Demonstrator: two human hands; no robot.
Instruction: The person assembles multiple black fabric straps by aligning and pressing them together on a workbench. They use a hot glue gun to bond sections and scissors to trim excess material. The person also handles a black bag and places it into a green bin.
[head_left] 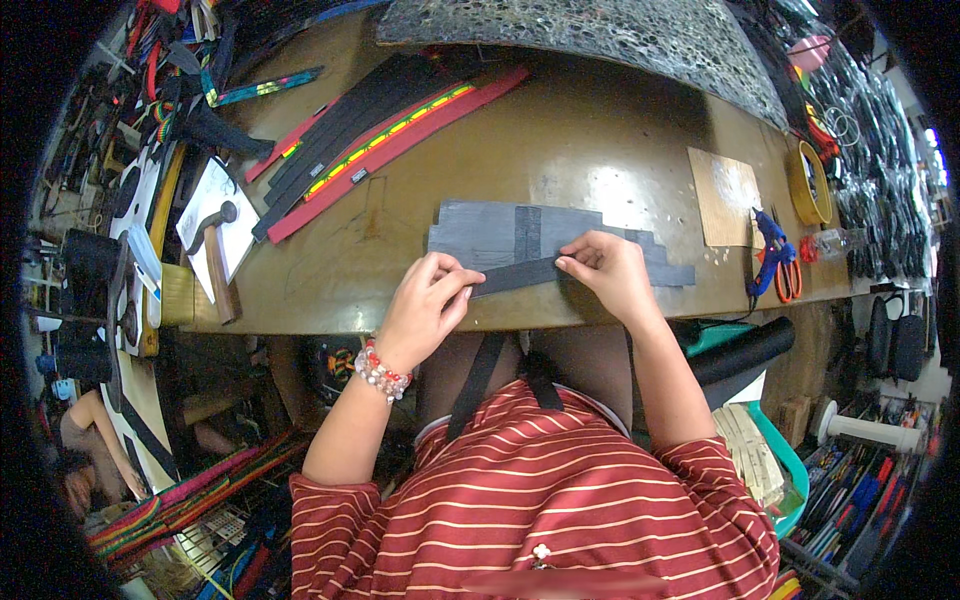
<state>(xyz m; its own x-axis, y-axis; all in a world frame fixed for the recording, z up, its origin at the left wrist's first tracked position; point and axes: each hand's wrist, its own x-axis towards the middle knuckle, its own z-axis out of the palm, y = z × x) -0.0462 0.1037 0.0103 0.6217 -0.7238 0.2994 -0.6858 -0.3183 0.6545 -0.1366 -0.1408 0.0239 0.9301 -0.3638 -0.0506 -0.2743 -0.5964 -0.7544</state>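
Note:
A dark strip of webbing or fabric (520, 277) is stretched between my two hands near the table's front edge. My left hand (428, 305), with a beaded bracelet on its wrist, pinches the strip's left end between thumb and fingers. At the other end, the thumb and index finger of my right hand (608, 268) pinch it too. Just beyond and partly under it, several flat dark grey strips (475, 226) lie side by side, their right ends stepped. One short dark piece (527, 232) crosses them near the middle.
Black, red and patterned straps (400, 135) lie at the far left, near a hammer (220, 270) on white paper. To the right are a brown board (722, 190), a blue glue gun (769, 252), orange-handled scissors (789, 280) and a yellow tape roll (803, 190). Another person's arm (110, 435) shows at lower left.

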